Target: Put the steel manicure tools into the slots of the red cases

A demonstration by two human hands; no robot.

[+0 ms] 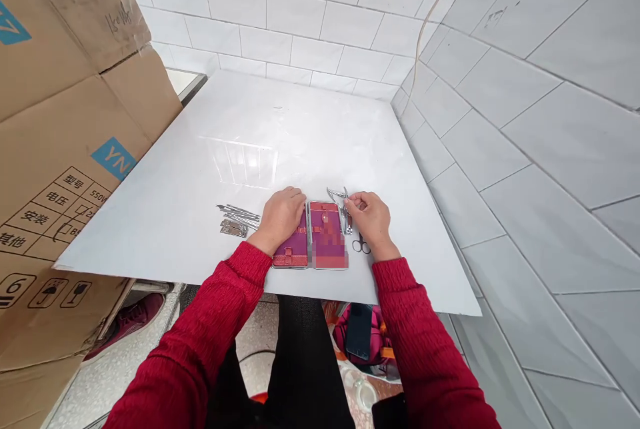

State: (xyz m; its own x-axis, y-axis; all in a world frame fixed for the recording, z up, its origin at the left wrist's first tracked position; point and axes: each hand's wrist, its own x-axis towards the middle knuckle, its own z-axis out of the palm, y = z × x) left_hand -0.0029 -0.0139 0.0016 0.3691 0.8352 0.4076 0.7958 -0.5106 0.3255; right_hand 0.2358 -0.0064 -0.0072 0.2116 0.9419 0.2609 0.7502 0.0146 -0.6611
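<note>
An open manicure case with a purple lining and red trim lies flat near the table's front edge. My left hand is closed over the upper part of its left half, fingers curled at the edge and partly hidden. Just right of the case, my right hand pinches a silver nail clipper between thumb and fingers. Silver nippers with spread handles lie beside those fingertips. Small scissors rest below my right hand, their blades partly covered by it.
Several slim metal tools and more nail clippers lie left of the case on the white table. A large cardboard box borders the left side. Tiled walls stand behind and right. A phone lies on a bag below.
</note>
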